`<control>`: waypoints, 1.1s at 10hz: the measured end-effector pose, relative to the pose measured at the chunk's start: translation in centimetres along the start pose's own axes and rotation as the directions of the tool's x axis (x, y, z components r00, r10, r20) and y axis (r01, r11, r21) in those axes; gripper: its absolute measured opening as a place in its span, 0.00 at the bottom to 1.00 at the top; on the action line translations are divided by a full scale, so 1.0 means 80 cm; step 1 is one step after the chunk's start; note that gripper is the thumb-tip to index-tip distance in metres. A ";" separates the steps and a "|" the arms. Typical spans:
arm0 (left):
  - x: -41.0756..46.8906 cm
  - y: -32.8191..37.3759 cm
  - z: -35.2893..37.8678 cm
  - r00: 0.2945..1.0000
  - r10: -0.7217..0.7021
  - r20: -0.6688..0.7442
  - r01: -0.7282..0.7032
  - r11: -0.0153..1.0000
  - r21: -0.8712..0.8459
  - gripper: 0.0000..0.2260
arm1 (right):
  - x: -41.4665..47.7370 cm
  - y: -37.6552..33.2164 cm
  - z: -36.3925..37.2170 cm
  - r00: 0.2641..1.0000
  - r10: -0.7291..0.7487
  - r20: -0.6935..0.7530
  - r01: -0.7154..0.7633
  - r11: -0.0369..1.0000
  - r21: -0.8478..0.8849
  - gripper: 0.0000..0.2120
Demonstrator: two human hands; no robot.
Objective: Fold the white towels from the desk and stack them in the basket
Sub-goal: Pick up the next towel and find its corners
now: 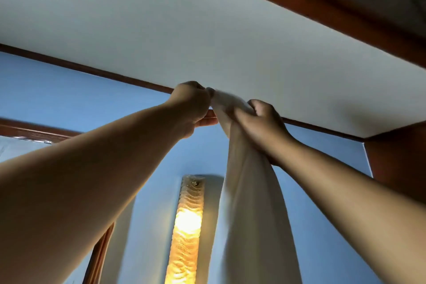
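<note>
Both my arms are raised high toward the ceiling, and the camera looks up. A white towel [251,203] hangs straight down from my hands in a long bunched strip, its lower end running out of the bottom of the frame. My left hand [192,108] grips the towel's top edge on the left. My right hand [260,122] is closed around the same top edge just to the right, the two hands almost touching. The desk and the basket are out of view.
A lit amber wall lamp [186,230] glows on the blue wall [69,90] behind the towel. Dark wooden trim [115,75] runs under the white ceiling [184,18]. A wooden frame [99,256] stands at the lower left, wood panelling [396,157] at the right.
</note>
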State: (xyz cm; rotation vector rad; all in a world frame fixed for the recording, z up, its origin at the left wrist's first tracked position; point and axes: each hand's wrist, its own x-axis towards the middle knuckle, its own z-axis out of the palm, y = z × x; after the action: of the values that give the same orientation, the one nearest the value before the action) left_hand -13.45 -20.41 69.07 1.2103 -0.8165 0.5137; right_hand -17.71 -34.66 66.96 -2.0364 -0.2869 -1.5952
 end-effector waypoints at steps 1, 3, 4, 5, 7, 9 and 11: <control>-0.009 0.022 0.041 0.999 -0.029 -0.044 0.026 0.997 -0.074 0.07 | 0.001 -0.002 -0.034 0.983 -0.166 0.077 0.177 0.970 -0.169 0.14; -0.038 0.050 0.109 0.998 -0.048 -0.040 0.048 0.999 -0.011 0.09 | -0.024 -0.018 -0.114 0.977 0.186 0.103 -0.189 0.981 0.030 0.12; -0.066 0.060 0.135 1.000 -0.004 -0.003 0.004 0.997 0.082 0.14 | -0.048 -0.022 -0.166 0.931 0.323 0.169 -0.347 0.927 0.141 0.11; -0.106 0.066 0.162 0.995 -0.038 0.096 0.025 0.990 0.139 0.15 | -0.075 -0.013 -0.201 0.908 0.370 0.198 -0.401 0.905 0.144 0.11; -0.150 0.073 0.185 0.988 -0.078 0.131 0.059 0.987 0.150 0.08 | -0.103 -0.005 -0.252 0.899 0.401 0.175 -0.418 0.905 0.077 0.07; -0.229 0.102 0.216 0.971 -0.112 0.211 0.057 0.967 0.247 0.09 | -0.154 0.008 -0.316 0.826 0.542 0.152 -0.560 0.821 0.113 0.06; -0.341 0.118 0.325 0.950 -0.200 0.240 0.173 0.977 0.126 0.09 | -0.218 0.050 -0.444 0.775 0.542 0.326 -0.619 0.754 0.219 0.13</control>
State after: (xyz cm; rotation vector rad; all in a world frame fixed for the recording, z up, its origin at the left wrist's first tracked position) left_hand -44.41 -40.44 56.91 1.4529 -0.8867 0.2514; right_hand -50.37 -54.02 55.01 -1.8150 0.0252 -0.8480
